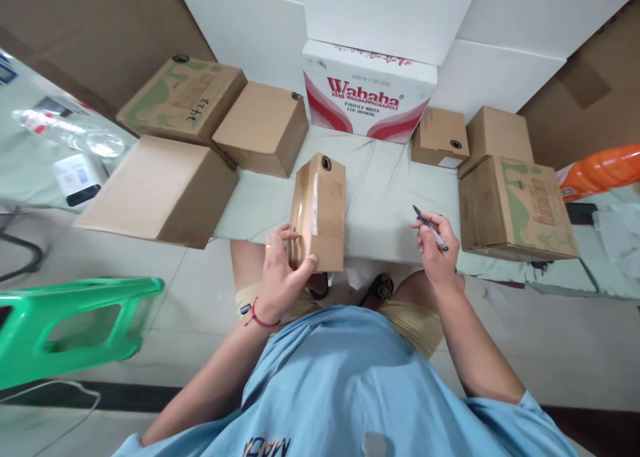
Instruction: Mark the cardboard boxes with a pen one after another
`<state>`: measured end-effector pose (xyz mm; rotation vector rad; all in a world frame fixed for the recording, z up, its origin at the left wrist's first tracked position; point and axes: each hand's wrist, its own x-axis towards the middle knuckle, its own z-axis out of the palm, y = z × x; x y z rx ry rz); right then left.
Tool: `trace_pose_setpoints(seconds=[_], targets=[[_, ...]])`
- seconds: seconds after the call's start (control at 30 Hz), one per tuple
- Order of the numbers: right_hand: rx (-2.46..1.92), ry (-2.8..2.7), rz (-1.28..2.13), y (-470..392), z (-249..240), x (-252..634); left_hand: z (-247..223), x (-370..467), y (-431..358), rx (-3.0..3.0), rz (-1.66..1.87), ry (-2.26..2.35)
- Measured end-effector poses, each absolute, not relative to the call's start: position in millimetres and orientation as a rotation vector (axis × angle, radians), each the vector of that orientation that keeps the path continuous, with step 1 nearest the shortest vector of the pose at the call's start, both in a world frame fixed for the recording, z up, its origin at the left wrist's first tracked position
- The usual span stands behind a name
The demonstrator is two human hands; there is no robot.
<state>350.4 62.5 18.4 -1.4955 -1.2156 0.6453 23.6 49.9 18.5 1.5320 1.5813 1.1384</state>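
Note:
A narrow brown cardboard box sits at the front edge of the cloth-covered table, with a strip of clear tape along it and a black round mark at its far end. My left hand holds its near left corner, thumb on the near part and fingers on the left side. Off to the right, my right hand is closed around a pen. The pen's dark end points up and left, above the cloth and apart from the box.
A white Wahaha carton stands at the back. Several cardboard boxes flank the work area, including a large one on the left and a green-printed one on the right. An orange bottle lies far right; a green stool stands lower left.

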Motion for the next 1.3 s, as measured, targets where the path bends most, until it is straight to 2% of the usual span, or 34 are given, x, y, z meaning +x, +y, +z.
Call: trace_pose_setpoints(seconds=[0.13,0.27,0.4,0.6,0.73,0.87,1.0,1.3], targets=[[-1.459,-1.040,0.659,57,18,346,6,23,36,1.137,1.171,1.260],[-1.334,-0.893,0.652,67,34,334,-12,60,16,1.158,1.157,1.198],[-1.310,-1.023,0.768,91,49,315,-21,88,9,1.218,1.112,1.199],[-1.299,-1.148,0.722,156,52,279,-14,89,18,1.391,1.171,1.277],[-1.393,-1.084,0.672,188,49,262,8,88,33,1.930,1.307,1.264],[-1.404,-0.984,0.630,189,45,260,27,99,53,2.312,1.031,0.964],[-1.422,-0.975,0.539,178,46,262,32,109,63,2.387,0.733,0.924],[-1.499,-1.119,0.452,175,57,251,28,106,61,2.392,0.723,0.944]])
